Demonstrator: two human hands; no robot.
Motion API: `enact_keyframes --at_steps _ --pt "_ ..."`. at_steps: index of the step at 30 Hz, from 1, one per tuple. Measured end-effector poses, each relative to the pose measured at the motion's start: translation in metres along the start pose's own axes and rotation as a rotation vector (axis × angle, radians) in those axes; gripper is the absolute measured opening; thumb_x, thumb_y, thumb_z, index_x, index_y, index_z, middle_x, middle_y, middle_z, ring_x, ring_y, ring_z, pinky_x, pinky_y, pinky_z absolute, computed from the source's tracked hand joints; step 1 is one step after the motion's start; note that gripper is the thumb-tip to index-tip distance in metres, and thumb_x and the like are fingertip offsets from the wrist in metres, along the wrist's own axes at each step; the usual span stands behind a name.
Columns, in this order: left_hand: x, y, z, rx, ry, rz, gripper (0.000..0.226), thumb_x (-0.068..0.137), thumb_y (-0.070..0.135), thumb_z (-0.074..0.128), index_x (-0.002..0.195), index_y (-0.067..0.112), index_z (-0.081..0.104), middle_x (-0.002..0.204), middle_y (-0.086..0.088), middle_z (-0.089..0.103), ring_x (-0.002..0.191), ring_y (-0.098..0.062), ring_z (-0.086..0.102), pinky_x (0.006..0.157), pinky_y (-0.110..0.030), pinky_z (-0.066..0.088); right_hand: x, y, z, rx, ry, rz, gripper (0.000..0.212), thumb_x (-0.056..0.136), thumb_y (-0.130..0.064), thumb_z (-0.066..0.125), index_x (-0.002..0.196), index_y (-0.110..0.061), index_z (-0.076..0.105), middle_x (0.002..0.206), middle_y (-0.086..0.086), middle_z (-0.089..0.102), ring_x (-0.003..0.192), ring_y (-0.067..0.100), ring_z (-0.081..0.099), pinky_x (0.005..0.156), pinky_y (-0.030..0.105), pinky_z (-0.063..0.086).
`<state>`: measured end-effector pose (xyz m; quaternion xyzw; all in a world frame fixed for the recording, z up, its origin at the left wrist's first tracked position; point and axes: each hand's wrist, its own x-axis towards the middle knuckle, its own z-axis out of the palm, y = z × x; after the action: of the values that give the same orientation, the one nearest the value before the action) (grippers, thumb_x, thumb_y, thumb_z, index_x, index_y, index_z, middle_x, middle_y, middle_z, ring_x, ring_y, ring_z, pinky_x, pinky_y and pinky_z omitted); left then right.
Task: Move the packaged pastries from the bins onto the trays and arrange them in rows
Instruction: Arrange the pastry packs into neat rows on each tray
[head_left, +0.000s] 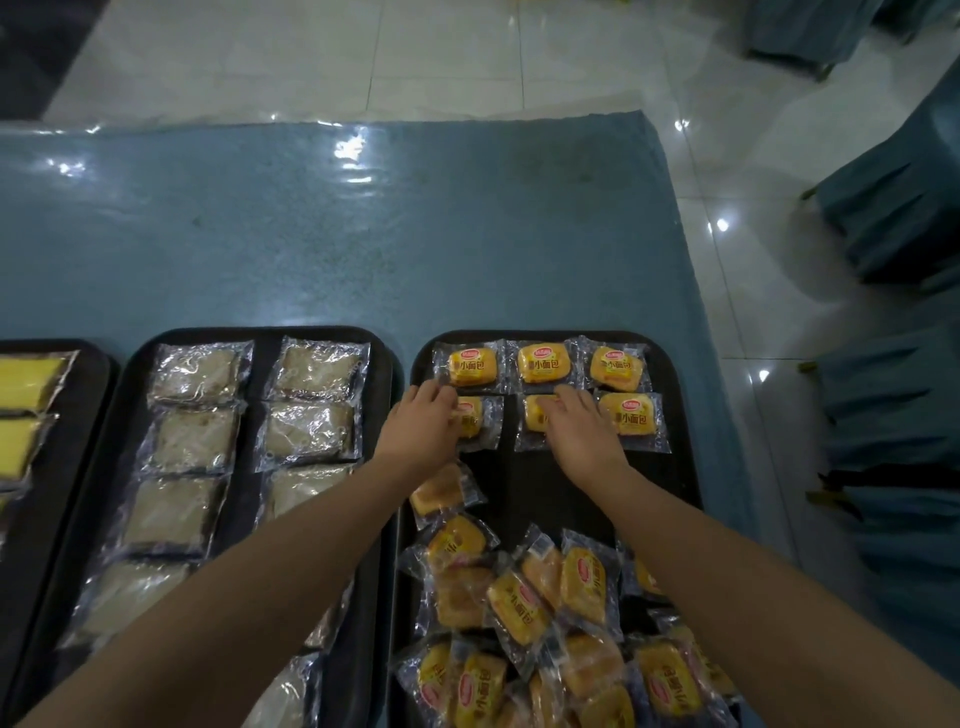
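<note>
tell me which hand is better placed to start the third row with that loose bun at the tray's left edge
Left. The left hand rests on the second row's left packet, directly above the loose bun; the right hand is at the middle packet, farther off.

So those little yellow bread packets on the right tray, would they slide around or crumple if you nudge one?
Probably both, a little. Each bread packet has a glossy clear wrapper, so it likely slides easily on the smooth black tray. The wrapper edges look thin and crinkled, so they should flex. The bun inside looks soft and light, and its flat shape should not roll.
</note>
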<state>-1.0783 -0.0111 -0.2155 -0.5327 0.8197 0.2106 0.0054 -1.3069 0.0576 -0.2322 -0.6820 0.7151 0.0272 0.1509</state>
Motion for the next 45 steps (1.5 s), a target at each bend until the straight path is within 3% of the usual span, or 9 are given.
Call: enact_keyframes --at_steps 3,8,15,19,27,34,38,42,45 --pt "-0.023 -0.011 0.002 -0.023 -0.133 -0.012 0.035 0.099 0.048 0.047 0.124 0.024 0.053 0.115 0.003 0.055 0.109 -0.018 0.052 0.092 -0.037 0.049 -0.012 0.009 0.001 0.012 0.081 -0.051 0.023 0.100 -0.025 0.052 0.121 -0.019 0.059 0.121 0.002 0.054 0.111 0.021 0.052 0.095 0.039 0.046" --pt "-0.059 -0.032 0.022 0.193 -0.424 0.038 0.053 0.090 0.061 0.043 0.130 0.026 0.048 0.126 0.002 0.055 0.120 -0.025 0.044 0.104 -0.047 0.040 -0.050 0.030 0.001 0.024 0.113 -0.114 0.013 0.098 -0.026 0.053 0.101 -0.018 0.063 0.097 -0.005 0.055 0.091 0.011 0.050 0.088 0.033 0.047" --pt "-0.082 -0.015 0.012 0.120 -0.023 0.186 0.047 0.094 0.037 0.058 0.138 0.027 0.046 0.136 0.003 0.049 0.132 -0.024 0.035 0.116 -0.042 0.027 -0.095 0.051 -0.007 0.000 -0.004 0.015 0.019 0.099 -0.032 0.047 0.082 -0.024 0.047 0.078 -0.009 0.050 0.074 0.011 0.045 0.081 0.034 0.042" --pt "-0.109 -0.022 0.027 0.156 -0.151 0.440 0.044 0.097 0.039 0.049 0.139 0.024 0.049 0.141 0.004 0.051 0.139 -0.023 0.036 0.120 -0.045 0.027 -0.112 0.054 -0.008 -0.052 -0.080 0.037 0.021 0.095 -0.036 0.044 0.076 -0.026 0.044 0.067 -0.006 0.049 0.066 0.012 0.046 0.077 0.036 0.037" --pt "-0.116 -0.039 0.024 -0.066 0.018 0.096 0.023 0.098 0.029 0.056 0.119 0.021 0.058 0.124 0.005 0.056 0.121 -0.015 0.046 0.099 -0.039 0.047 -0.125 0.051 -0.004 -0.114 -0.170 0.011 0.024 0.093 -0.035 0.039 0.073 -0.023 0.045 0.060 -0.004 0.049 0.060 0.017 0.049 0.076 0.036 0.034" --pt "-0.092 -0.017 0.021 0.038 -0.166 0.080 0.048 0.099 0.044 0.053 0.145 0.029 0.045 0.149 0.006 0.043 0.141 -0.020 0.033 0.116 -0.043 0.032 -0.136 0.077 -0.010 -0.069 -0.116 0.121 0.021 0.095 -0.031 0.045 0.076 -0.023 0.043 0.063 -0.006 0.044 0.062 0.017 0.046 0.075 0.037 0.042" --pt "-0.081 -0.006 0.024 0.210 -0.231 0.159 0.048 0.098 0.041 0.052 0.145 0.036 0.042 0.149 0.006 0.040 0.139 -0.021 0.034 0.116 -0.042 0.027 -0.150 0.105 -0.008 0.086 -0.078 0.122 0.002 0.090 -0.026 0.053 0.090 -0.025 0.055 0.084 -0.007 0.053 0.082 0.017 0.054 0.076 0.034 0.039" --pt "-0.073 -0.010 0.023 0.357 -0.166 0.209 0.054 0.090 0.033 0.064 0.139 0.034 0.043 0.146 0.003 0.041 0.132 -0.025 0.038 0.111 -0.042 0.033 -0.164 0.121 -0.009 0.084 -0.201 0.051 0.043 0.091 -0.036 0.055 0.133 -0.024 0.056 0.127 -0.005 0.054 0.118 0.016 0.050 0.103 0.035 0.038" --pt "-0.073 -0.009 0.026 0.349 -0.160 0.194 0.051 0.091 0.033 0.063 0.138 0.030 0.043 0.144 0.001 0.040 0.131 -0.026 0.038 0.110 -0.043 0.034 -0.174 0.122 -0.004 -0.063 -0.346 -0.122 0.058 0.092 -0.055 0.048 0.145 -0.031 0.042 0.142 -0.006 0.044 0.129 0.017 0.041 0.112 0.036 0.031"
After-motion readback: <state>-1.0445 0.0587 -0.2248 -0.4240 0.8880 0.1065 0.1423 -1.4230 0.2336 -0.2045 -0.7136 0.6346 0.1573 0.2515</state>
